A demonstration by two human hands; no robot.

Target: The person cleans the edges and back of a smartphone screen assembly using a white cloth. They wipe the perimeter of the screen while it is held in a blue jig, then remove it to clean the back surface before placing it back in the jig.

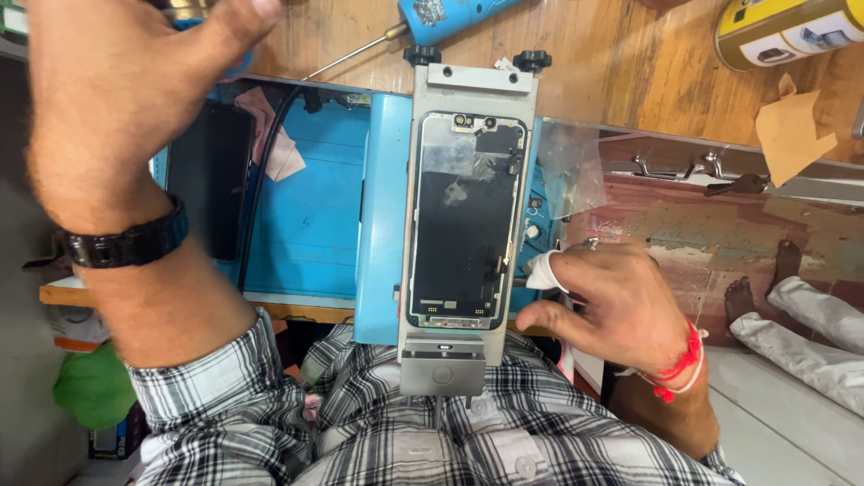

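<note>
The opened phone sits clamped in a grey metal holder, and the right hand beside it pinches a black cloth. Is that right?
Not quite. In the head view the opened phone is clamped in the grey metal holder, and the right hand is beside it, but the cloth it pinches is white, not black.

A wooden worktop (630,63) carries a blue mat (315,207) along its near edge. On the mat lie a dark phone (209,180), a pink cloth (274,144) and a black cable (261,180). A metal clamp frame (472,81) holding an opened phone (463,220) overhangs the near edge. Toward the far edge rest a blue-handled screwdriver (450,13), a yellow can (792,27) and a piece of brown paper (792,135).
</note>
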